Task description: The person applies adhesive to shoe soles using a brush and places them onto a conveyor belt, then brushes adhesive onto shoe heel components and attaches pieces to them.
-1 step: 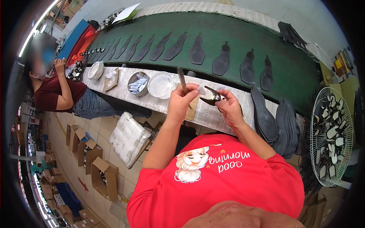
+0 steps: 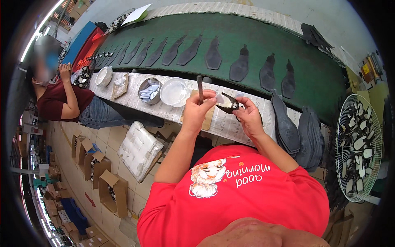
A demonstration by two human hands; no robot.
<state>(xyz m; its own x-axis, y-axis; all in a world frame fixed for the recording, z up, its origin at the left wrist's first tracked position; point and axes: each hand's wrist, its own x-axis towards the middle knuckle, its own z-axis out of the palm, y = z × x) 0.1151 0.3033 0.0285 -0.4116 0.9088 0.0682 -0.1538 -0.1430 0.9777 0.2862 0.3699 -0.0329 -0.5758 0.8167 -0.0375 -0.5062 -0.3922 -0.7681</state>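
My left hand [image 2: 198,110] is closed, with a dark stick-like handle [image 2: 200,88] standing up from its grip. Between its thumb and forefinger is a small whitish piece [image 2: 219,99], against the near edge of a small black shoe upper [image 2: 227,108] with a pale inside. Fingers of my right hand [image 2: 249,117] pinch that upper from its right side. Below the hands lies a tan board [image 2: 208,119] on the paper-covered bench. Left of them are a round tin [image 2: 139,91] of folded whitish pieces and a translucent plastic bowl [image 2: 174,92].
Black sole-shaped pieces [image 2: 213,55] lie in a row on the green conveyor belt [image 2: 230,31]. More are stacked [image 2: 309,142] at the bench's right end, beside a white wire basket [image 2: 338,152] of small parts. A co-worker [image 2: 68,96] stands left, near open cardboard boxes [image 2: 113,193].
The dark handle in my left hand has tipped to a more upright angle. Both hands and the shoe upper stay nearly in place.
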